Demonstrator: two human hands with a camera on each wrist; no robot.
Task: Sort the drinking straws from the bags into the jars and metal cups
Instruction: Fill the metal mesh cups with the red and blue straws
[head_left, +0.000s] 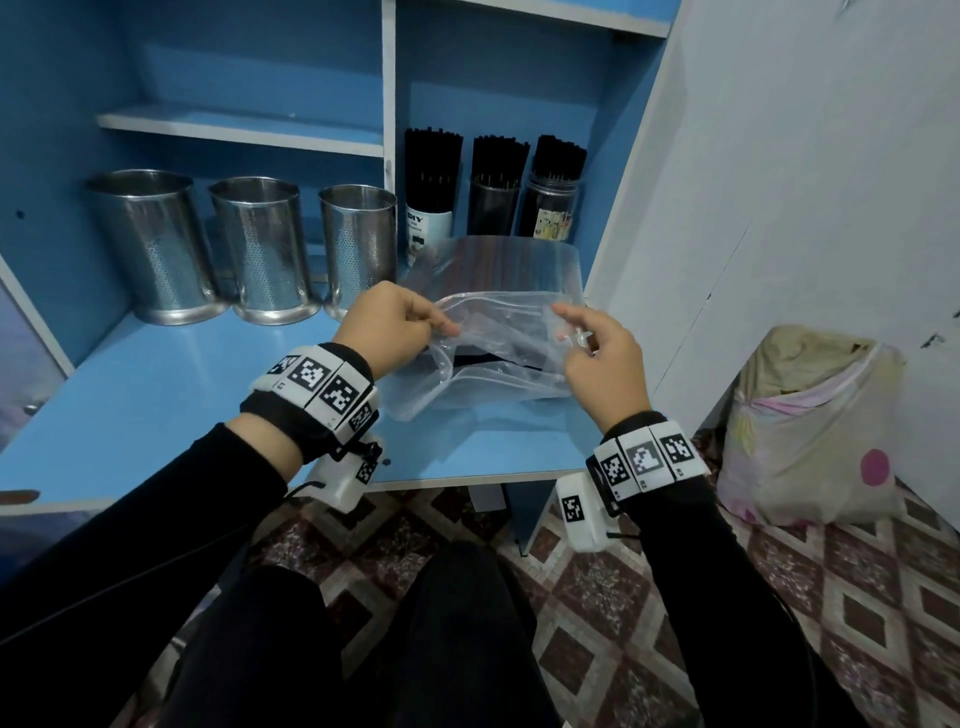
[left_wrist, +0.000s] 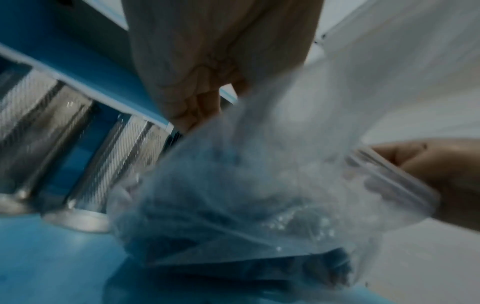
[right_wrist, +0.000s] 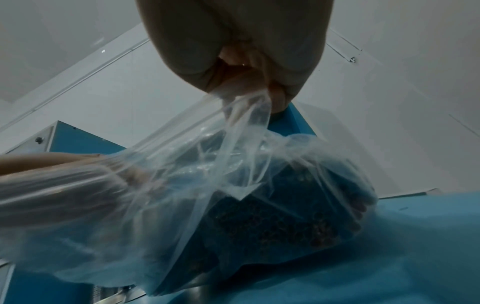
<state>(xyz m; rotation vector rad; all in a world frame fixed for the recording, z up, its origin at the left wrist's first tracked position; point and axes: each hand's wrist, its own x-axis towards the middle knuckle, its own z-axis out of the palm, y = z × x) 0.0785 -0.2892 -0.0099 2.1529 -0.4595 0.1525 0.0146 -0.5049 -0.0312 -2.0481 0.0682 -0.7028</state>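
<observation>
Both hands are clamped on the bag (head_left: 498, 353), one at each end of its mouth: the left hand (head_left: 387, 325) pinches the film at the left, the right hand (head_left: 602, 358) pinches it at the right, and the film stretches slack between them. The bag hangs just above the counter (head_left: 156, 405), near its right edge, its lower end seeming to touch the surface.

It looks thin, soft and slippery — it creases and sags wherever it is not held, so it will give no support of its own. A ridged seal strip runs along the mouth (left_wrist: 389, 179); that stiffer band is probably the best place to grip, thumb and finger on either lip, since the plain film would likely slide or stretch.

The straws (right_wrist: 272, 222) inside lie as a dark bundle in the bottom, open ends showing in the right wrist view. They should be light and fairly stiff as a bundle but easily crushed one by one — better taken round the middle as a handful than pinched at the tips.

A second bag (head_left: 509, 265) lies flat behind, toward the back. Three metal cups (head_left: 260, 249) stand empty along the back left; the three jars (head_left: 493, 197) at the back right already hold black straws.
</observation>
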